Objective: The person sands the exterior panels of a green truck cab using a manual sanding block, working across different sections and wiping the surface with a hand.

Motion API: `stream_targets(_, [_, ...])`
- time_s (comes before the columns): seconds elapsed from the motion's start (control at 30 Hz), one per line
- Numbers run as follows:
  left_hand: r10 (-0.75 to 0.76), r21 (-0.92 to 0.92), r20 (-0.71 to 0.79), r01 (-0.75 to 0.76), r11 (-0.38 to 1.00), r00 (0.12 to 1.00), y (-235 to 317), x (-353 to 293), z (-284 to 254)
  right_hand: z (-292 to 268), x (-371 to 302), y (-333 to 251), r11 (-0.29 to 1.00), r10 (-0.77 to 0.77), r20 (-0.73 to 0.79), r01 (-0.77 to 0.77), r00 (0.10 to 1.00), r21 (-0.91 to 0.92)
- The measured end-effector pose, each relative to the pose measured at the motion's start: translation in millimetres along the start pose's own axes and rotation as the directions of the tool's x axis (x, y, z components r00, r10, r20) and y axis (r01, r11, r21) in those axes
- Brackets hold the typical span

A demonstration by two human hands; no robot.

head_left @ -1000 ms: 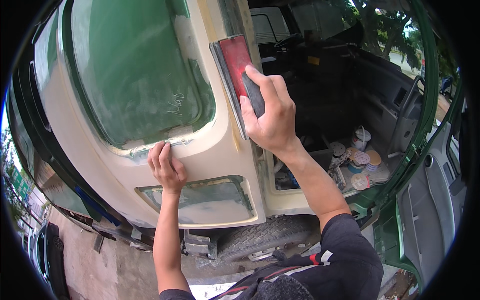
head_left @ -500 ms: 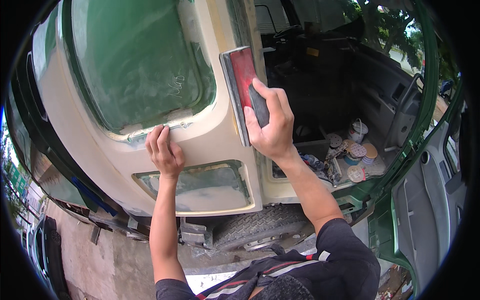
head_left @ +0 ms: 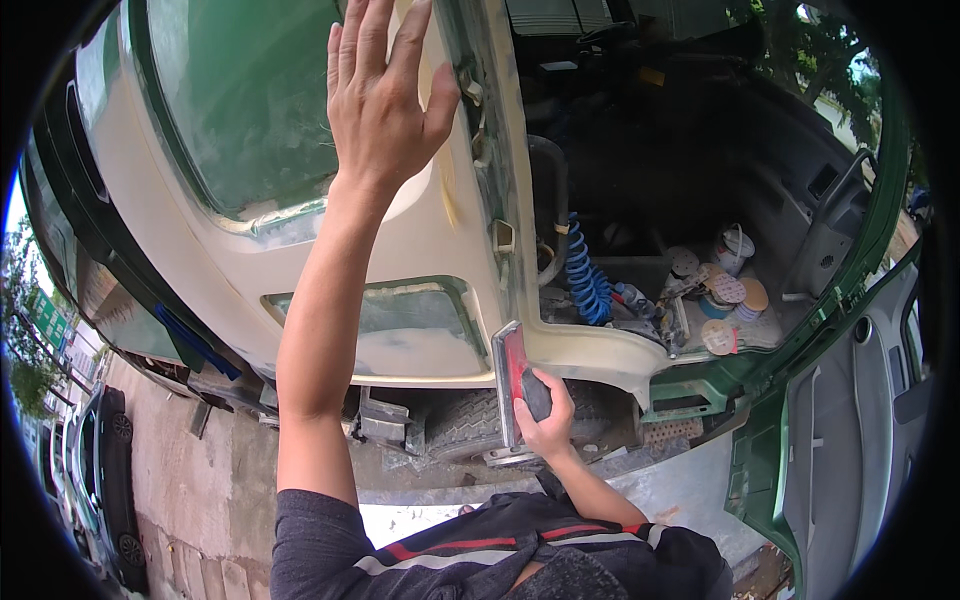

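Note:
My left hand (head_left: 385, 115) is raised to the upper part of the truck cab's cream side panel (head_left: 400, 245), fingers stretched out and apart, back of the hand showing. It looks laid flat near the edge of the green recess (head_left: 240, 110); whether the palm touches is hidden. Lower down, my right hand (head_left: 550, 425) grips a long red and black sanding block (head_left: 514, 352) by its dark handle. The block stands upright in front of the wheel, its top close to the panel's bottom corner. Beneath my left forearm is a smaller green recess (head_left: 415, 315) with pale filler.
Right of the panel lies the open doorway, with a blue coiled hose (head_left: 585, 275). On the cab floor are several sanding discs (head_left: 725, 290) and a white bucket (head_left: 735, 248). The open door (head_left: 840, 430) stands at right. A tyre (head_left: 465, 425) sits below; a car (head_left: 105, 480) is parked left.
My right hand has lowered the sanding block from the panel's edge to below its corner. My left hand has moved up from the recess's lower edge and spread open. More blue hose shows.

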State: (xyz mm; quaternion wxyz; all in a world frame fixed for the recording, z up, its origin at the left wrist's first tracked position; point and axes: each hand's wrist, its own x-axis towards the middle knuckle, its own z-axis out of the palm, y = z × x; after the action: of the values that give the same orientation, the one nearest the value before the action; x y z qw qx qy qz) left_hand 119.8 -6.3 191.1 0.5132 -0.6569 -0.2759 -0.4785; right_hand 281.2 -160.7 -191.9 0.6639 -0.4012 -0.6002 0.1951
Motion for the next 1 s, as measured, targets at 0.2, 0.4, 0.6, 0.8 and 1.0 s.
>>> stream_targets(0.2, [0.073,-0.057,0.614,-0.047,0.997,0.786,77,-136,-46,-89,-35,42,0.979,0.189,-0.077,-0.194,0.979,-0.064])
stream_targets(0.4, [-0.211,-0.204,0.916,0.849,0.488,0.341,200,-232,-113,-141,-37,65,0.875,0.471,-0.081,-0.454,0.878,0.169])
stream_targets(0.6, [-0.242,-0.134,0.967,0.967,-0.217,0.080,314,-287,-120,-119,-12,33,0.825,0.436,0.176,-0.470,0.883,0.314])
stream_targets(0.8, [-0.394,-0.107,0.913,0.869,-0.483,-0.106,334,-292,-158,-97,-41,13,0.719,0.471,0.331,-0.573,0.818,0.392])
stream_targets(1.0, [-0.306,-0.077,0.906,0.597,-0.799,-0.292,357,-331,-192,-105,-84,12,0.723,0.502,0.367,-0.612,0.784,0.320])
